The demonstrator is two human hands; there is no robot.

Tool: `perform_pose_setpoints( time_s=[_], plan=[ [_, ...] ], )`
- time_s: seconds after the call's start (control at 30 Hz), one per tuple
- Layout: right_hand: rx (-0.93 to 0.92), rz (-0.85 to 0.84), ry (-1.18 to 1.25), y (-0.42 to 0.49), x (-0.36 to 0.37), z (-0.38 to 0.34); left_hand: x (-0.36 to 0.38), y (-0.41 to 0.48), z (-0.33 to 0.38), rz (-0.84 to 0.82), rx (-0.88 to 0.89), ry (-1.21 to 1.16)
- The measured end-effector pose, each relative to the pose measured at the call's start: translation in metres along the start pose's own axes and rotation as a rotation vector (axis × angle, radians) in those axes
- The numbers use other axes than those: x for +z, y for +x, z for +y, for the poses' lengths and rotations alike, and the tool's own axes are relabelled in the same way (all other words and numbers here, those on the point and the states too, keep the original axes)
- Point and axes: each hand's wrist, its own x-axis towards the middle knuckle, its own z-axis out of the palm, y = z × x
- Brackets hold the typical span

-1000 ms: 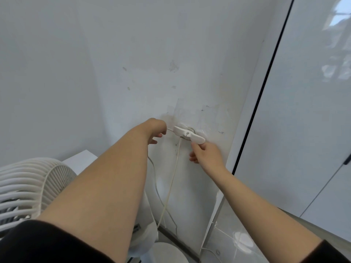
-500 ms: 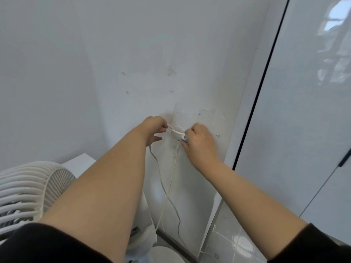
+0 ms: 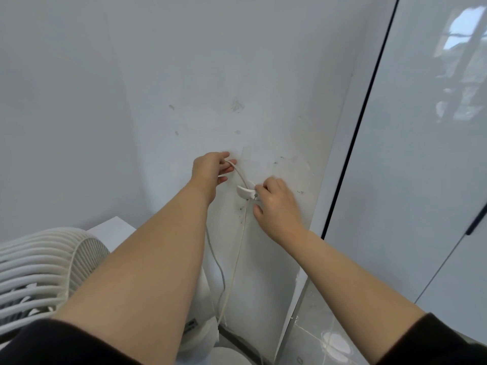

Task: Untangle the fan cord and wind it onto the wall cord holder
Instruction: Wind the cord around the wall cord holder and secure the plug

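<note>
The fan cord (image 3: 238, 248) looks thin, light and limp, so I would hold it close to the wall cord holder (image 3: 244, 191) and keep it taut. It hangs from the holder toward 6 o'clock. The left hand (image 3: 209, 168), at 10 o'clock of the holder, pinches its upper loop; the right hand (image 3: 278, 204), at 3 o'clock, curls its fingers (image 3: 264, 189) round the holder's end.

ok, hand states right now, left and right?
Left hand: closed, pinching the fan cord.
Right hand: closed, fingers curled round the right end of the wall cord holder.
</note>
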Motion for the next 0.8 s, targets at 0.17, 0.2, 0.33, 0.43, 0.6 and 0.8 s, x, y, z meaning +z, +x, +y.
perform_pose_setpoints(
  time_s=[0.17,0.2,0.33,0.43,0.6,0.8],
  plan=[
    [0.035,-0.003,-0.048,0.004,-0.005,-0.006,0.000,-0.004,0.001,0.053,0.081,0.008],
    [0.050,-0.011,-0.082,0.008,-0.008,-0.010,0.000,-0.006,0.002,0.041,0.094,0.016],
    [0.163,-0.214,-0.203,0.034,-0.021,-0.025,0.000,-0.009,0.001,-0.007,0.131,0.045],
    [0.198,-0.254,-0.172,0.048,-0.018,-0.031,0.000,-0.011,0.001,-0.051,0.145,0.064],
    [0.272,-0.242,-0.140,0.053,-0.014,-0.035,0.001,-0.009,0.000,-0.111,0.116,0.133],
    [0.460,-0.178,0.074,0.052,-0.015,-0.027,0.002,-0.003,-0.001,-0.019,0.054,0.060]
  ],
)
